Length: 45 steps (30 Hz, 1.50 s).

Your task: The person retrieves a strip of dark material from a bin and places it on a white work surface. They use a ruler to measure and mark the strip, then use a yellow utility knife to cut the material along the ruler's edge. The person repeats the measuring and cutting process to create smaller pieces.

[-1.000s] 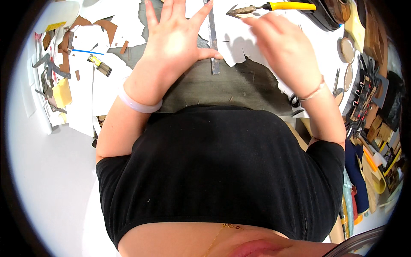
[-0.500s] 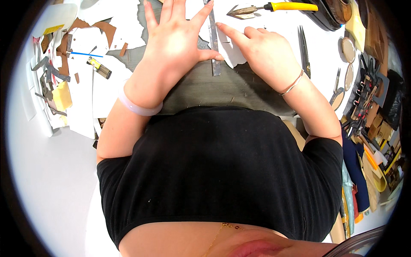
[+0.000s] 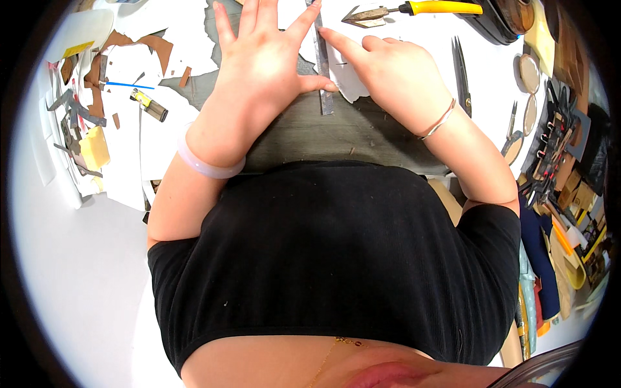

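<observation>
My left hand (image 3: pixel 262 68) lies spread on the work surface, its thumb and index finger reaching onto a narrow grey metal strip like a ruler (image 3: pixel 326 100). The strip runs away from me, along a torn-edged white sheet (image 3: pixel 349 83) with a small dark mark. My right hand (image 3: pixel 401 71) is to the right of the strip. Its index finger stretches out to the strip's right edge, while the other fingers bend under the palm and are partly hidden. Nothing shows in either hand.
A yellow-handled tool with a pointed metal head (image 3: pixel 414 9) lies at the far right. Black scissors (image 3: pixel 462 77) are near my right wrist. Brown scraps (image 3: pixel 155 52), a yellow-and-black lighter-like tube (image 3: pixel 149 105) and a yellow block (image 3: pixel 94 149) lie on the left. Tools (image 3: pixel 550 142) crowd the right.
My right hand has shifted slightly left and away from me, its index fingertip now at the strip's edge. My left hand and the strip stay almost where they were.
</observation>
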Each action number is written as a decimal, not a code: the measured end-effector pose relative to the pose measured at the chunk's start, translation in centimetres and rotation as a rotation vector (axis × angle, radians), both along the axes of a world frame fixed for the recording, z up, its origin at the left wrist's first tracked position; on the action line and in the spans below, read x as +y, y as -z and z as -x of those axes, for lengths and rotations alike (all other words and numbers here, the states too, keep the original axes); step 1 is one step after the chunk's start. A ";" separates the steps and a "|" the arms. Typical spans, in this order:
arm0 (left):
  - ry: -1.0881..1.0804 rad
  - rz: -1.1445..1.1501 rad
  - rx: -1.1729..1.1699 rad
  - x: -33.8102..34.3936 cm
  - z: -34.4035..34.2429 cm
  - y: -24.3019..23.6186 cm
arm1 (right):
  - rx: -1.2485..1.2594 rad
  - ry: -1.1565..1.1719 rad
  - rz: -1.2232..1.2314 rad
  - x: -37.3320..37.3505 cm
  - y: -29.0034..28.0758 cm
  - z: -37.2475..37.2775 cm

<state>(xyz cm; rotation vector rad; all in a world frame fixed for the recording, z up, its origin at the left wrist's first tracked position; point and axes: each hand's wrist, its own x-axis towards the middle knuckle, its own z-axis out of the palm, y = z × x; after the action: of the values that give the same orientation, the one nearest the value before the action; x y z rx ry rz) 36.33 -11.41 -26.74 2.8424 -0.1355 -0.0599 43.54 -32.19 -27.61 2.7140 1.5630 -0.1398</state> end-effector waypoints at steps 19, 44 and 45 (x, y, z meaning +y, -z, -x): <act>-0.013 -0.011 0.003 0.1 -0.2 0.6 | -0.007 0.061 0.025 0.4 -0.6 0.5; -0.012 -0.041 0.003 0.4 -0.2 1.4 | 0.059 0.143 -0.129 -1.0 -8.8 -4.7; -0.009 -0.036 0.005 0.4 -0.2 1.3 | 0.075 0.114 -0.121 -1.1 -8.7 -4.8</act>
<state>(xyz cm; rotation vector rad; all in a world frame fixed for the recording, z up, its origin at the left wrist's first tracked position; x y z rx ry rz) 36.57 -10.99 -28.08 2.8779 -0.1215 -0.0681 48.37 -33.30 -18.87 2.9248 1.4811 -0.1545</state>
